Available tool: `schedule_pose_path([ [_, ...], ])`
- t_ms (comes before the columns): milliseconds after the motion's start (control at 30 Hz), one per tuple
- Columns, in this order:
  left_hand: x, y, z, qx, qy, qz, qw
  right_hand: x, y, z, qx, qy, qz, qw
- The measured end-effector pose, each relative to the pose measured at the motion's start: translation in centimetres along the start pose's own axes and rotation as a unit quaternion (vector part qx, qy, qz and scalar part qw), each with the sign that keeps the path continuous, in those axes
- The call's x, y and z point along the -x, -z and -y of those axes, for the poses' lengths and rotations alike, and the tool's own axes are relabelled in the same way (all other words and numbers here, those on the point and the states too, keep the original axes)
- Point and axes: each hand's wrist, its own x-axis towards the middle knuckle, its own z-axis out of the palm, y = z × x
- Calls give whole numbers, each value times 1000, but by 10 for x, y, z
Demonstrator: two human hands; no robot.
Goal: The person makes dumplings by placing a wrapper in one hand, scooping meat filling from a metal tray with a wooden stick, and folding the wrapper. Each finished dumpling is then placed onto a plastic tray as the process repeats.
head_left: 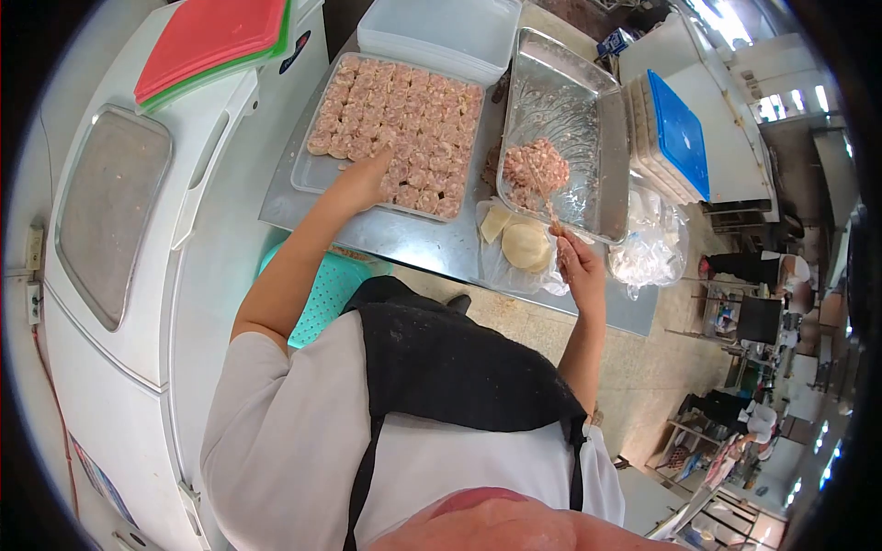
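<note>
Where the left hand (pixel 363 184) reaches: down onto the near part of the filled dumplings (pixel 404 110), fingertips among them; whether it pinches one cannot be told.
What the right hand (pixel 579 264) grasps: a thin tool (pixel 551 209), fingers closed around its near end, the far end in the meat filling (pixel 537 165).
Dumplings: in close rows in a shallow plastic tray (pixel 306 173), under the left hand and beyond it; bare tray floor shows to that hand's left.
Filling: heaped in a metal pan (pixel 588 106), just beyond the right hand.
Wrappers (pixel 526 246): round and pale, on thin plastic, between the hands, just left of the right one.
Clear bag (pixel 650 241): to the right of the right hand.
Blue-lidded tubs (pixel 678 133): stacked, farther out, beyond the right hand and to its right.
Table (pixel 404 246): metal, beneath both hands.
Turquoise basket (pixel 322 294): below table height, beside the left forearm.
</note>
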Motion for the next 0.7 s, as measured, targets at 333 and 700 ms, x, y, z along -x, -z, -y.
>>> schedule_pose_path([
  [333,26,-6,-10,66,73,-46,994,-17,20,-23,3,4,-1,1000],
  [700,29,-2,-152,-54,47,-75,995,-100,139,16,569,189,63,798],
])
